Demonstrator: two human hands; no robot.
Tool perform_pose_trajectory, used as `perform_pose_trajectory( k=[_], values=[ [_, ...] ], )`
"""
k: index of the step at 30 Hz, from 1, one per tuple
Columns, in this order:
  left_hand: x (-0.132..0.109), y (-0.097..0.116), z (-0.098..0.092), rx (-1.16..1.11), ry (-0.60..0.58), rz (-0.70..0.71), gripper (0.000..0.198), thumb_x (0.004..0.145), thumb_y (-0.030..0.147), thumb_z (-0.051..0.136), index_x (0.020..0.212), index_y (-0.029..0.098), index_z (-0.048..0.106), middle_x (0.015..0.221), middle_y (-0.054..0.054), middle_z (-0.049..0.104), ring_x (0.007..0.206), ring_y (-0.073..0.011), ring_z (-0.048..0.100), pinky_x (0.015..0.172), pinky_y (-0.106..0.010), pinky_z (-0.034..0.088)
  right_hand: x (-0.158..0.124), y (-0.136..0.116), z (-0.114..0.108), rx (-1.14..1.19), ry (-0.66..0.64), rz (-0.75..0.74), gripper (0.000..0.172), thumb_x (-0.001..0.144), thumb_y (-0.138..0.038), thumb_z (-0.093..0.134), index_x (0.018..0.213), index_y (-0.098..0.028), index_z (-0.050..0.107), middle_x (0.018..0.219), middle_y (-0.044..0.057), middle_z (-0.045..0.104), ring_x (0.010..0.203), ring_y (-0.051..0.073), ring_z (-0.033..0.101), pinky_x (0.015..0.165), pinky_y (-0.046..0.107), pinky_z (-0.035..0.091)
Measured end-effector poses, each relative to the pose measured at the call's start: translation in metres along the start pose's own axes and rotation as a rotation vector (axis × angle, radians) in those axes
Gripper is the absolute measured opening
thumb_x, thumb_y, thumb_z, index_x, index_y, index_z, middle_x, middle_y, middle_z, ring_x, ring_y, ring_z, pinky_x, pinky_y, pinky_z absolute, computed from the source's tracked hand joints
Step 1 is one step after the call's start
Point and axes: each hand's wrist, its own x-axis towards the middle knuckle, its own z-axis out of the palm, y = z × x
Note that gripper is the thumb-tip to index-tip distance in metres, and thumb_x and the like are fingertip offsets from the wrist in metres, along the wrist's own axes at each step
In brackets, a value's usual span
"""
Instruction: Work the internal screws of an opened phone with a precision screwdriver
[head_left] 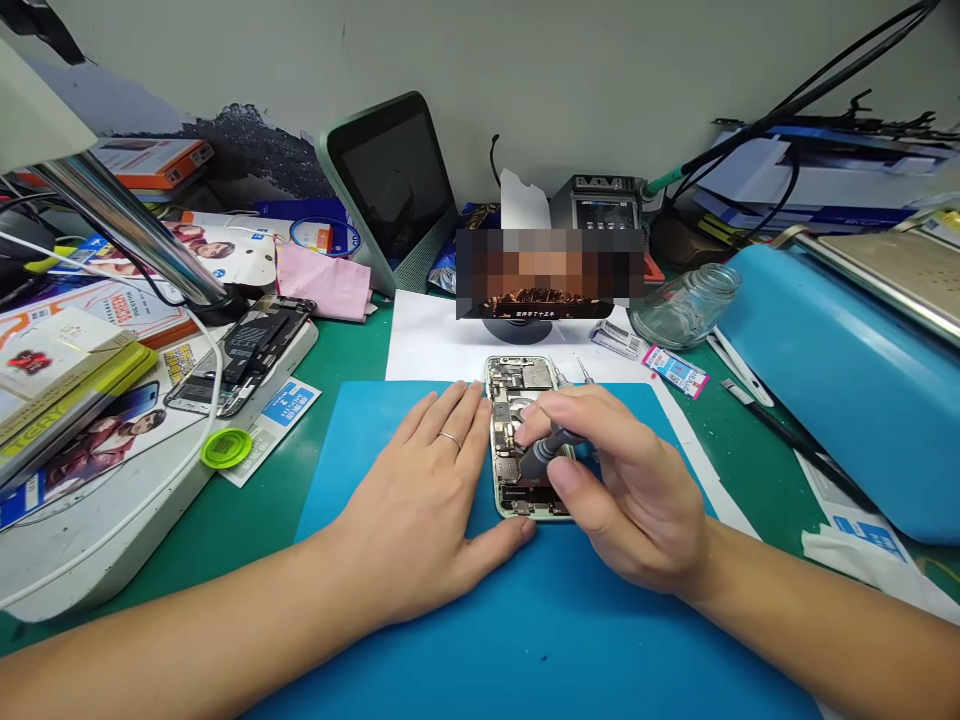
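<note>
An opened phone [525, 380] with its insides showing lies on a blue work mat [465, 640]. My left hand [424, 490] lies flat on the mat against the phone's left edge, fingers stretched out, a ring on one finger, thumb at the phone's bottom corner. My right hand [622, 490] is closed round a grey screwdriver [544, 452], whose tip points down into the middle of the phone. A pair of tweezers [583, 372] lies just beyond the phone's upper right corner.
A detached phone screen [251, 350] and a green cap [226, 447] rest at the left. A tablet [394, 185] leans on the back wall. A glass jar [686, 305] and a blue machine [832, 380] stand right. Cables, boxes and papers crowd the left.
</note>
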Motion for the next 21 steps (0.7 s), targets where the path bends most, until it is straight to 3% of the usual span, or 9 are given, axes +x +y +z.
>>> perform_pose_trajectory(
  k=[6,13,21],
  values=[
    [-0.0005,0.0002,-0.0001,-0.015,-0.003,-0.002,0.086,0.094,0.069,0.047,0.154,0.008,0.038,0.162,-0.020,0.035,0.153,-0.0358,0.028,0.124,-0.056,0.030,0.0037,-0.0004,-0.0023,-0.066,0.010,-0.087,0.050,0.092,-0.007,0.052,0.140,-0.021,0.054,0.100,0.008,0.067,0.093,0.021,0.063,0.083,0.042,0.056],
    [-0.0003,0.0008,-0.0011,-0.017,0.005,0.005,0.086,0.094,0.068,0.048,0.155,0.008,0.036,0.161,-0.020,0.036,0.153,-0.0355,0.028,0.125,-0.055,0.030,0.0027,-0.0026,-0.0038,-0.102,-0.007,-0.065,0.048,0.097,-0.010,0.049,0.143,-0.023,0.052,0.112,0.011,0.064,0.103,0.021,0.063,0.085,0.038,0.057],
    [-0.0025,-0.0004,0.0037,-0.003,0.051,0.025,0.085,0.095,0.067,0.048,0.152,0.005,0.039,0.161,-0.022,0.035,0.153,-0.0375,0.027,0.124,-0.057,0.030,0.0046,-0.0034,-0.0033,-0.142,0.015,-0.098,0.045,0.096,-0.008,0.053,0.138,-0.023,0.056,0.099,0.006,0.065,0.091,0.019,0.064,0.081,0.037,0.057]
  ],
)
